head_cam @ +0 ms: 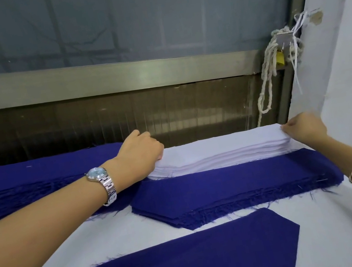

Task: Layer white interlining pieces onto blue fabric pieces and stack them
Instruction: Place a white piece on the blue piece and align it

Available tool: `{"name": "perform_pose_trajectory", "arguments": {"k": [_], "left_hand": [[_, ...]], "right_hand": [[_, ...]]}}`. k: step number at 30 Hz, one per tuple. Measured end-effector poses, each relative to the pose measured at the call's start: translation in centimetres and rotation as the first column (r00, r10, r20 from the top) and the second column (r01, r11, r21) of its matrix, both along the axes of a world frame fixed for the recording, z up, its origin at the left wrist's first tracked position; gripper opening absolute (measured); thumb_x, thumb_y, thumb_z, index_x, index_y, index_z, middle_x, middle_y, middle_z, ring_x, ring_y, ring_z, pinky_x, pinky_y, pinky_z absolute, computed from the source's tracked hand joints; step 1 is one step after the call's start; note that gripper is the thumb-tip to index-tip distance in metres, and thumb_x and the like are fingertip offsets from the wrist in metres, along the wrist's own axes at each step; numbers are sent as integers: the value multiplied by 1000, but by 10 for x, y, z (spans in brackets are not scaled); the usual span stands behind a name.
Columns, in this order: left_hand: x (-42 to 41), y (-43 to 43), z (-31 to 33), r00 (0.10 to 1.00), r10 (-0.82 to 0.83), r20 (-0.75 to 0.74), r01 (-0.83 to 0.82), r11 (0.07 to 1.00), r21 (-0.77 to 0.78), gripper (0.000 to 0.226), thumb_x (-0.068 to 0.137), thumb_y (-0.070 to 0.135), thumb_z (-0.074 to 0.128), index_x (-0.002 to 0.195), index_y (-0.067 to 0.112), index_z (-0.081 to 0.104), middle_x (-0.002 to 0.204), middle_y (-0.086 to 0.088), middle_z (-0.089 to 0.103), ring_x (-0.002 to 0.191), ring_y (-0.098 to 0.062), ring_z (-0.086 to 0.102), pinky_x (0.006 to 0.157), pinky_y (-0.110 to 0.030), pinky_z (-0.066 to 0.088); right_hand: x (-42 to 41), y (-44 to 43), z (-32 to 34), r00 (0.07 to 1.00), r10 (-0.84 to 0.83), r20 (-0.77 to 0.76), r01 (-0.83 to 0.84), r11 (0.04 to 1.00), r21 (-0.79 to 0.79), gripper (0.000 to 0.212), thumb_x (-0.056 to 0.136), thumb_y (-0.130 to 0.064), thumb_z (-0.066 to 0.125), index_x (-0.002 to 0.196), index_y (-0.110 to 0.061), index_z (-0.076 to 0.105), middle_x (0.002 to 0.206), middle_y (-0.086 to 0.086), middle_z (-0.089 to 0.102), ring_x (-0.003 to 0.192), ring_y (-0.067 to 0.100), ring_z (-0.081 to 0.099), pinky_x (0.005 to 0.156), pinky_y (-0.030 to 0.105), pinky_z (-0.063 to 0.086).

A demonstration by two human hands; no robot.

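- Head cam: left hand (pixel 140 151) and right hand (pixel 303 128) pinch opposite ends of the white interlining stack (pixel 218 151)
- long axis runs left-right, blue stack (pixel 238 186) just nearer

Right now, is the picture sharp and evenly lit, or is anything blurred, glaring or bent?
Head view: soft, even light, no hard shadows; mild sheen on the metal rail; the rail bows slightly from the wide lens; the right hand is slightly blurred at the white stack; the blue stack reads dark, with little texture.

Likely a garment workshop: stacked cut fabric pieces (pixel 238 186) on a cloth-covered table (pixel 329 235).
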State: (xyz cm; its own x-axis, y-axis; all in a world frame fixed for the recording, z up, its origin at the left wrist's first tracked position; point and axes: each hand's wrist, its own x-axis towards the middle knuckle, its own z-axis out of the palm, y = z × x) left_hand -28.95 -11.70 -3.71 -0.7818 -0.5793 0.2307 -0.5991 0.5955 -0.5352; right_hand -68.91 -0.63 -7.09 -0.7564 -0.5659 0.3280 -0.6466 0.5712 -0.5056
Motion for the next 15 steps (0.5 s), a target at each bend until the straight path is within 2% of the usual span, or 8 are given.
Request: {"name": "perform_pose_trajectory", "arguments": {"k": [2, 4, 7, 9, 12, 15], "left_hand": [[-1, -2, 0, 1000, -24, -14, 25, 1000, 11, 25, 96, 7, 48, 81, 27, 52, 91, 6, 61, 92, -15, 49, 77, -27, 30], [-1, -5, 0, 998, -56, -33, 57, 998, 23, 26, 97, 10, 47, 78, 27, 52, 88, 6, 59, 91, -14, 48, 76, -26, 31], [0, -10, 1, 989, -109, -100, 118, 989, 91, 20, 101, 30, 50, 97, 27, 69, 97, 8, 67, 97, -13, 52, 83, -28, 40], [0, -13, 2, 983, -98, -156, 122, 982, 148, 25, 100, 39, 53, 104, 25, 73, 101, 7, 70, 100, -14, 56, 87, -28, 41], [-2, -17, 1, 970, -58, -235, 109, 972, 207, 27, 97, 44, 59, 104, 24, 74, 100, 6, 73, 96, -14, 61, 85, -27, 41], [-3, -21, 0, 956, -24, -293, 99, 964, 245, 25, 94, 44, 63, 99, 23, 75, 96, 6, 73, 92, -13, 63, 80, -26, 39]], "right_hand": [[-2, -1, 0, 1000, 3, -12, -3, 1000, -2, 28, 96, -25, 64, 93, -1, 77, 101, 23, 70, 91, 39, 60, 78, 36, 45], [-3, -3, 1, 1000, 8, -26, -8, 1000, -11, 26, 94, -22, 66, 87, -1, 78, 95, 22, 71, 81, 36, 57, 73, 33, 44], [-2, -5, 2, 998, 11, -56, -13, 999, -35, 21, 89, -14, 67, 78, 0, 78, 85, 22, 71, 74, 35, 56, 70, 32, 43], [-3, -7, 3, 998, 19, -67, -21, 999, -30, 16, 87, -11, 67, 76, -4, 76, 80, 14, 68, 74, 30, 53, 74, 32, 43], [-6, -13, 3, 998, 47, -32, -49, 998, -46, 5, 85, -11, 69, 81, -13, 69, 89, 8, 65, 83, 25, 52, 77, 31, 39], [-10, -16, -2, 996, 76, 53, -65, 978, -196, 22, 83, -2, 67, 99, -13, 57, 98, 8, 56, 88, 25, 49, 78, 30, 35]]}}
